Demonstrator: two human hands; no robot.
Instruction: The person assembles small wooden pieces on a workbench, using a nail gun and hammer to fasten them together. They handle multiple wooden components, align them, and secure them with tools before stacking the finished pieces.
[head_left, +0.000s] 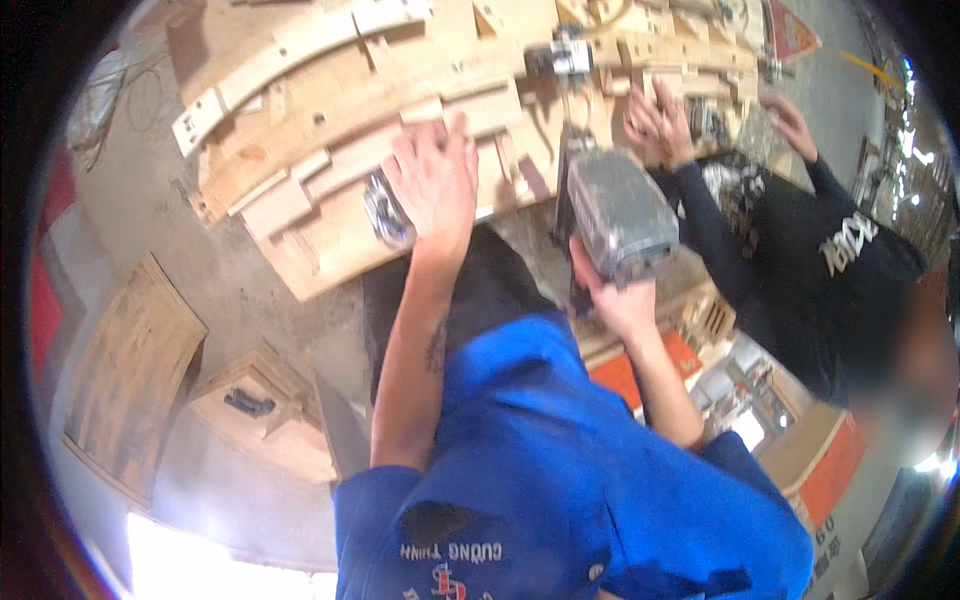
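Note:
My left hand (436,185) lies with its fingers spread over the edge of a pale wooden strip (350,165) on the workbench. Beside its thumb side or palm edge, partly covered, sits a shiny metal clamp (386,210). My right hand (618,298) is wrapped round the lower part of a dusty, boxy grey power tool (620,210); its exact kind is not plain. The tool's dark narrow end (575,140) points to the bench edge, and whether it touches wood cannot be made out. A small brown-red piece (534,178) lies between the hands.
Long curved wooden pieces (300,62) and another metal clamp (560,58) are on the wooden workbench (310,255). At the right, a co-worker in a black top (790,250) has both hands near the bench. Wooden boxes (265,405) and a board (135,375) stand lower left.

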